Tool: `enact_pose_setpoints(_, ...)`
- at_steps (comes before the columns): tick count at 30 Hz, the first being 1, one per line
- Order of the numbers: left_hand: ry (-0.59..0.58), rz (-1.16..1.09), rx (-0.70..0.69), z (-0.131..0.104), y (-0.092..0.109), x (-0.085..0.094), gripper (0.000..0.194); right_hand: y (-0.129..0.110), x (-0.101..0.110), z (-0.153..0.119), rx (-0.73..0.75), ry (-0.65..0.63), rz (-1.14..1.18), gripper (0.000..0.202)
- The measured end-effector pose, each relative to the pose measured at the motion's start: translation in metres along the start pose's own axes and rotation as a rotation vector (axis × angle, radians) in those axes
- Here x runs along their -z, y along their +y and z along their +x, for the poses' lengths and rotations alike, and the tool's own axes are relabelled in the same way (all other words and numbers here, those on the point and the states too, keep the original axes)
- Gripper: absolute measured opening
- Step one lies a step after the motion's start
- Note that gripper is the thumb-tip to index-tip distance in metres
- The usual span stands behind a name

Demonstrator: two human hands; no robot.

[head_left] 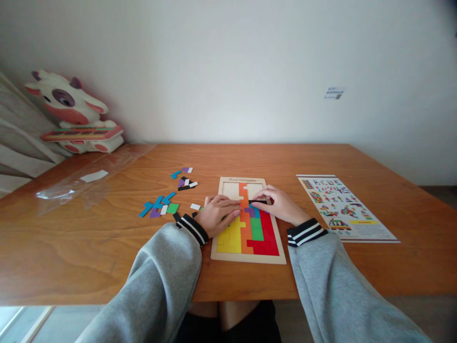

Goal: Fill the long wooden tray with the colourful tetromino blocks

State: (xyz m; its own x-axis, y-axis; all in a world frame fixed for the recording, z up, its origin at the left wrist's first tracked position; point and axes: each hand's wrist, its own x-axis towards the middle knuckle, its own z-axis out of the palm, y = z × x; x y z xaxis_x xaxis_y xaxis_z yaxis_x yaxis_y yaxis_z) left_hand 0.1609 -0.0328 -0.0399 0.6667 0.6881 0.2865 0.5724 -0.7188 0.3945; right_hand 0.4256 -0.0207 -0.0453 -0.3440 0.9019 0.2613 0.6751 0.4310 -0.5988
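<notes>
Right fingers [263, 195] hold black piece [257, 201] inside the frame's right edge [273, 221].

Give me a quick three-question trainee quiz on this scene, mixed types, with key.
1. True or false: the right hand grips a black piece over the wooden tray.
2. Where is the printed sheet relative to the tray? A) left B) right C) underneath
3. Fill in: the tray's near left corner is filled with the colour ____.

Key: 1 true; 2 B; 3 yellow.
</notes>
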Motion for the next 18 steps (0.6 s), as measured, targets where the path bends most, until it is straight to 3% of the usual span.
enact_pose_setpoints(18,-0.04,0.012,0.004,0.0009,0.0011,0.0023,0.037,0.0005,-0.0012,0.0003,0.03,-0.005,0.037,0.027)
